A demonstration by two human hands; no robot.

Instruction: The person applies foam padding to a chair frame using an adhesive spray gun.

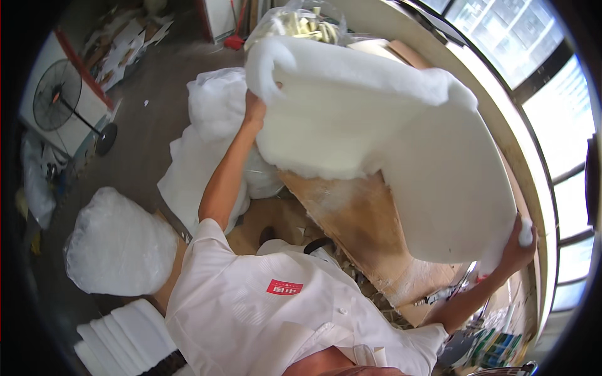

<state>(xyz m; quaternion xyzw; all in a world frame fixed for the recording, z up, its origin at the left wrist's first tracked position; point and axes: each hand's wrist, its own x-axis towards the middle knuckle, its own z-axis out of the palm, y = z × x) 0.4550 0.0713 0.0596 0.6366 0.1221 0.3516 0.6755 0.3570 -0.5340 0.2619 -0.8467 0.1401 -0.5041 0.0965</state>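
A large white sheet of fluffy wadding (pixel 326 125) stretches between my two hands above a worn wooden worktable (pixel 354 213). Its far edge is folded over and puffy, and its right part hangs down toward me. My left hand (pixel 255 108) is closed on the sheet's left edge with the arm reaching far forward; some of its fingers are hidden behind the wadding. At the lower right corner my right hand (pixel 519 243) grips the sheet, and a small tuft of white shows beside its fingers.
White plastic-wrapped bundles (pixel 122 244) and stacked white wadding (pixel 128 335) stand at the left. A clear bag of yellowish foam scraps (pixel 307 26) lies beyond the sheet. Tools (pixel 442 293) lie at the table's right end. A standing fan (pixel 58 95) is far left; windows (pixel 558 106) line the right.
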